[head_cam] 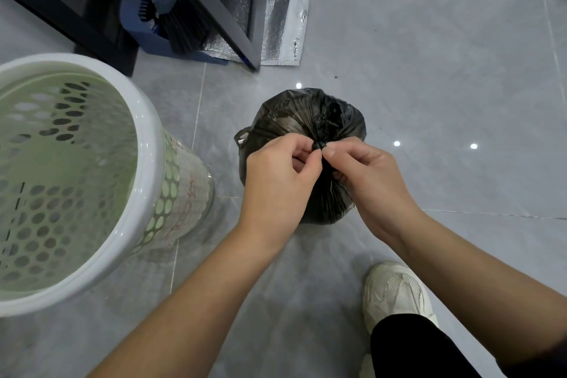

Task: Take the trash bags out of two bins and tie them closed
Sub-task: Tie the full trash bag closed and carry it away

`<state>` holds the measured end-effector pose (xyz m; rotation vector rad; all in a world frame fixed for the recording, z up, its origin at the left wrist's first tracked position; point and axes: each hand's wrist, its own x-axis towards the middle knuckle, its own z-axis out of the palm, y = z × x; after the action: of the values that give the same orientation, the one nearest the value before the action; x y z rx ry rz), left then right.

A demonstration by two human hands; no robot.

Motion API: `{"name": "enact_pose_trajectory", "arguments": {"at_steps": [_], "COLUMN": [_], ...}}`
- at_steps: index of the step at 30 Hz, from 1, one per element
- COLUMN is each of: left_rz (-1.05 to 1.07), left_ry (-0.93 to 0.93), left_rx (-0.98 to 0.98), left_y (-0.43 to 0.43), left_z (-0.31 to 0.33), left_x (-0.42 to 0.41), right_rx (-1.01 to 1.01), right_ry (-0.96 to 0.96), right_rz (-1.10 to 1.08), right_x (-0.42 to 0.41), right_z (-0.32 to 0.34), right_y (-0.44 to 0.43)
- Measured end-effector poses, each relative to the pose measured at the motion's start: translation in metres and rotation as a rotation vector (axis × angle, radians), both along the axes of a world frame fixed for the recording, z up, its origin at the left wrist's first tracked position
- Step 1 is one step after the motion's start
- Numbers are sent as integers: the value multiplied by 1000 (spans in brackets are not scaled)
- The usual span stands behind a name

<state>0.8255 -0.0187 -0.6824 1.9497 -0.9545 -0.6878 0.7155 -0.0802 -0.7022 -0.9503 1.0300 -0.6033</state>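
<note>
A black trash bag point(288, 120) stands on the grey tiled floor in the middle of the head view, its top gathered into a small knot point(318, 146). My left hand point(276, 181) and my right hand point(365, 175) both pinch the bag's neck at the knot, fingertips almost touching. At the left stands a pale green perforated bin point(147, 144) with a white rim; no bag lines it. No other bin is in view.
A dark metal frame point(233, 9) stands at the back, with a blue dustpan and black brush point(171, 24) behind it and a silver foil pouch point(282, 31) on the floor. My white shoe point(395, 294) is at the lower right.
</note>
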Motion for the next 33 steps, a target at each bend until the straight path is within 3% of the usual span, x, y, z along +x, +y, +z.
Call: {"name": "enact_pose_trajectory", "arguments": {"at_steps": [5, 10, 14, 18, 23, 30, 33], "left_rz": [0, -17, -27, -87, -123, -58, -181], "left_ry": [-153, -324, -248, -228, -221, -208, -194], "left_rx": [-24, -105, -121, -94, -47, -107, -47], "left_y": [-3, 0, 0, -2, -2, 11, 18], "left_z": [-1, -7, -7, -6, -5, -1, -11], "left_x": [-3, -5, -2, 4, 14, 22, 29], "right_rx": [-80, 101, -210, -677, -934, -949, -908], "right_ry": [90, 105, 135, 405, 499, 459, 418], "right_rz": [-20, -36, 131, 287, 345, 384, 395], "right_x": [0, 3, -8, -12, -1, -11, -17], "right_z": [4, 0, -11, -24, -27, -33, -36], "right_y": [-1, -2, -7, -14, -23, -13, -10]}}
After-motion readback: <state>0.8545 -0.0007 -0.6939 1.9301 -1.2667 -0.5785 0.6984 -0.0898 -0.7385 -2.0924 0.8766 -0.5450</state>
